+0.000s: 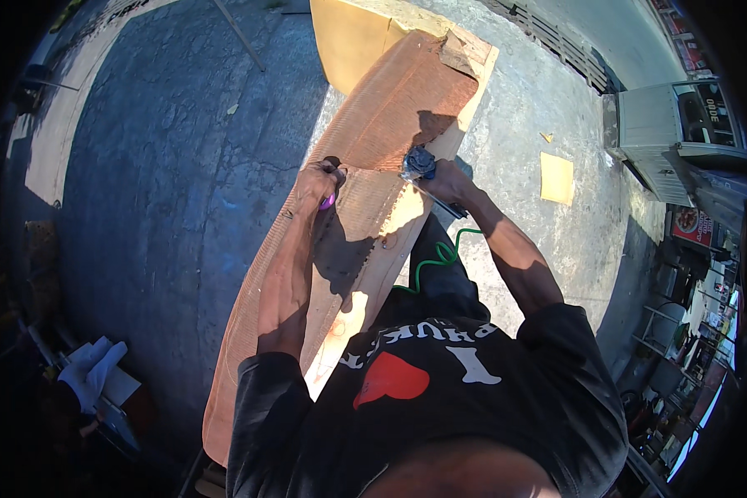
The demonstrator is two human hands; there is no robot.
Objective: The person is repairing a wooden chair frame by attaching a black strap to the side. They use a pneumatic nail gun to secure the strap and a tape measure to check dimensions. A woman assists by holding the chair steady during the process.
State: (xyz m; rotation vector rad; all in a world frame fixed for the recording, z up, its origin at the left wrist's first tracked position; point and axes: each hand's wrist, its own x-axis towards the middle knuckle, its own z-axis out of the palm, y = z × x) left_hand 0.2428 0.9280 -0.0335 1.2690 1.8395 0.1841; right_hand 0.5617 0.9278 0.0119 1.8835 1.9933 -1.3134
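Our left grip (314,184) curls around a mostly hidden purple thing (328,202) against brown ribbed fabric (382,108) lying along a wooden frame (480,79). Our right grip (451,180) wraps a dark tool (420,161) at the fabric's edge, near a green coiled hose (444,253). We cannot make out what the grey windowed cabinet (646,124) holds.

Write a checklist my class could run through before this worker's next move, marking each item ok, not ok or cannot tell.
1. Right hand holding the dark tool: ok.
2. Left hand closed on the purple item: ok, its kind unclear.
3. Left hand apart from the tool: ok.
4. Brown fabric neat at its far corner: not ok, ragged.
5. Green hose joined to the tool: cannot tell.
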